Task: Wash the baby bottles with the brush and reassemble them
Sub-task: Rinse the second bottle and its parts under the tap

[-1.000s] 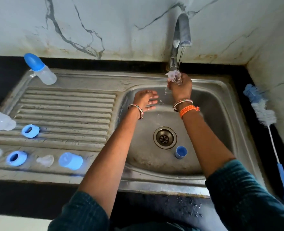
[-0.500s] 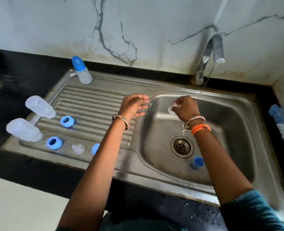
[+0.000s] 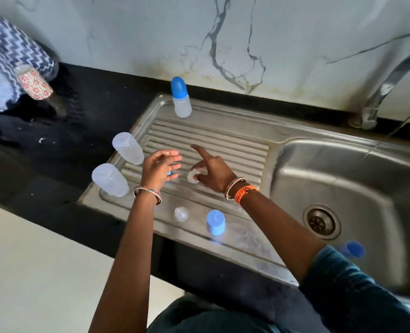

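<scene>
Head view, both hands over the ribbed draining board of a steel sink, centre of frame. The right hand pinches a clear teat between thumb and curled fingers, its index finger pointing to the upper left. The left hand hovers just beside it, fingers spread and relaxed, holding nothing. Two clear bottle bodies stand inverted at the board's left edge; an assembled bottle with blue cap stands at its upper edge. A second teat and a blue cap sit at the lower edge; another blue cap lies in the basin, lower right. Black worktop surrounds the sink.
</scene>
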